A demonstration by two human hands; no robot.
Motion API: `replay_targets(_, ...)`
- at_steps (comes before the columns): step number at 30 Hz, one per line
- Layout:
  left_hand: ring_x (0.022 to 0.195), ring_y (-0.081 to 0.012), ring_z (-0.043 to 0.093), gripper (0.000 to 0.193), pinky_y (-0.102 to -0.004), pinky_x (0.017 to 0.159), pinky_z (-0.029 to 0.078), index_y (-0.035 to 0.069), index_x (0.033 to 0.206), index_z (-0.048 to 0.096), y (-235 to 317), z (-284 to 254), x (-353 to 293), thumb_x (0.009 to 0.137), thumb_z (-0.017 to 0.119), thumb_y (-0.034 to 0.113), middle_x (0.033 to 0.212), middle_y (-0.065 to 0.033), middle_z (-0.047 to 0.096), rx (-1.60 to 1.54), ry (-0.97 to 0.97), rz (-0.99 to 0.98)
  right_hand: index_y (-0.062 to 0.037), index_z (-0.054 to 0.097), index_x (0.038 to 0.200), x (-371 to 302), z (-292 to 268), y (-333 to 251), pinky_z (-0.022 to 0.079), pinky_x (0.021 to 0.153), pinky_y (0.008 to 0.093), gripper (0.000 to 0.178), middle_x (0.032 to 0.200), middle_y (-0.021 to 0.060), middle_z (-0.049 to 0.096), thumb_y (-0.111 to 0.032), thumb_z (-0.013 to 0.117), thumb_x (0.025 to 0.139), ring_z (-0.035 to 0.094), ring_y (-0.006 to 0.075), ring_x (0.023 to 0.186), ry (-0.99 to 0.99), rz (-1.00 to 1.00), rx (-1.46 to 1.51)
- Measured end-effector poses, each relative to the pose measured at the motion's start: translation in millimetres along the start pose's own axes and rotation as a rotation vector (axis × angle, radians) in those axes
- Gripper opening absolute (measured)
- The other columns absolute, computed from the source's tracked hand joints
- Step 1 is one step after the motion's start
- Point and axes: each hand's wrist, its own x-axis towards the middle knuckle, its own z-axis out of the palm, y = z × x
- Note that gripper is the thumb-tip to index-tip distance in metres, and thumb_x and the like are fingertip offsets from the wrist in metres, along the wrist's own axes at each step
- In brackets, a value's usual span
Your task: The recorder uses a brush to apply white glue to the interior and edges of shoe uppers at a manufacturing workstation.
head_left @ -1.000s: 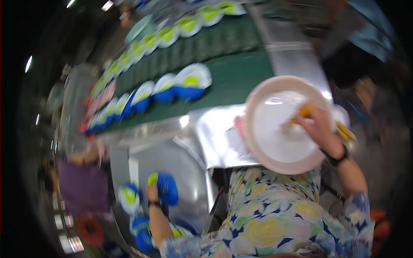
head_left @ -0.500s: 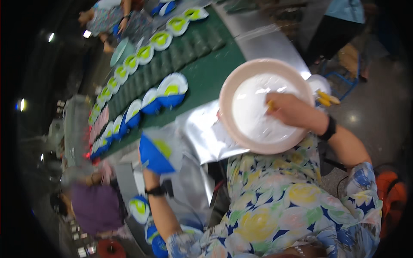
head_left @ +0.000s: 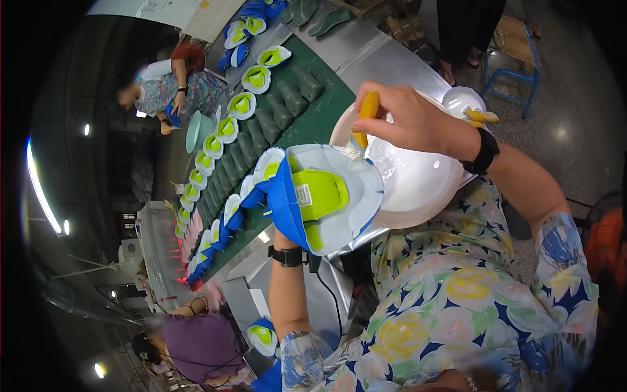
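My left hand [head_left: 285, 239], largely hidden, grips a blue shoe upper [head_left: 334, 225] from behind. The upper's pale grey-white inner side faces up, with a lime-green lining piece and a small white label in its middle. Between my right hand's [head_left: 418, 124] thumb and fingers is a yellow-handled brush [head_left: 368, 112]. Its pale bristles sit at the upper's far edge, seemingly touching it. Under that hand stands a pinkish basin [head_left: 342, 128] of white liquid, partly covered by the upper and my hand.
Along the green belt [head_left: 326, 91] run several dark green shoe lasts [head_left: 258, 130], flanked by rows of uppers [head_left: 241, 105]. A small white bowl [head_left: 462, 99] with yellow-handled brushes stands right of the basin. One person [head_left: 189, 85] works at far left, another in purple [head_left: 202, 346] at lower left.
My right hand has lifted the brush out of the basin's white liquid and moved left to the upper. My left hand has brought the upper rightward and up, over the basin's left side.
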Motion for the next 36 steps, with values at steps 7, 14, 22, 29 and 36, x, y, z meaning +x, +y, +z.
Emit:
replay_targets(7, 0.108, -0.0240, 0.065, 0.042, -0.0363, 0.092, 0.054, 0.002, 0.134, 0.054, 5.4, 45.7, 13.4, 0.103, 0.048, 0.029, 0.124, -0.0133, 0.064, -0.327, 0.026, 0.004, 0.0031, 0.056, 0.094, -39.2, 15.5, 8.0, 0.049, 0.060, 0.0283, 0.035, 0.077, 0.0112, 0.065, -0.027, 0.074, 0.088, 0.061, 0.0154, 0.064, 0.291, 0.372, 0.112)
replay_targets(14, 0.112, -0.0246, 0.063, 0.044, -0.0376, 0.096, 0.052, 0.002, 0.136, 0.052, 9.9, 63.5, 32.0, 0.103, 0.047, 0.031, 0.128, -0.0136, 0.062, -0.496, 0.021, -0.046, 0.0057, 0.055, 0.097, -55.2, 39.4, 12.6, 0.054, 0.059, 0.0257, 0.038, 0.080, 0.0122, 0.066, -0.029, 0.070, 0.092, 0.067, 0.0148, 0.066, 0.285, 0.571, 0.387)
replay_targets(22, 0.122, -0.0259, 0.057, 0.049, -0.0412, 0.106, 0.046, 0.003, 0.141, 0.047, 17.9, 46.3, 38.2, 0.103, 0.046, 0.034, 0.137, -0.0138, 0.057, -0.430, -0.152, -0.178, 0.0000, 0.056, 0.100, -58.6, 36.3, 5.5, 0.053, 0.064, 0.0267, 0.030, 0.083, 0.0099, 0.067, -0.022, 0.074, 0.090, 0.067, 0.0157, 0.070, 0.301, 0.348, 0.308)
replay_targets(29, 0.127, -0.0286, 0.055, 0.057, -0.0459, 0.109, 0.046, 0.009, 0.144, 0.045, -15.7, 37.5, 8.4, 0.103, 0.041, 0.047, 0.140, -0.0147, 0.055, -1.232, -0.710, -0.750, -0.0043, 0.057, 0.109, -61.4, 16.9, -0.3, 0.055, 0.080, 0.0334, 0.032, 0.101, 0.0113, 0.068, -0.010, 0.077, 0.085, 0.068, 0.0259, 0.092, 0.188, -0.191, 0.158)
replay_targets(36, 0.127, -0.0293, 0.055, 0.058, -0.0464, 0.109, 0.046, 0.009, 0.145, 0.045, -8.7, 64.2, -31.4, 0.104, 0.038, 0.049, 0.140, -0.0151, 0.055, -1.258, -0.611, -0.823, -0.0060, 0.057, 0.101, -36.2, 43.7, -25.9, 0.056, 0.075, 0.0374, 0.029, 0.102, 0.0106, 0.069, -0.011, 0.078, 0.082, 0.069, 0.0275, 0.089, 0.010, -0.660, 0.114)
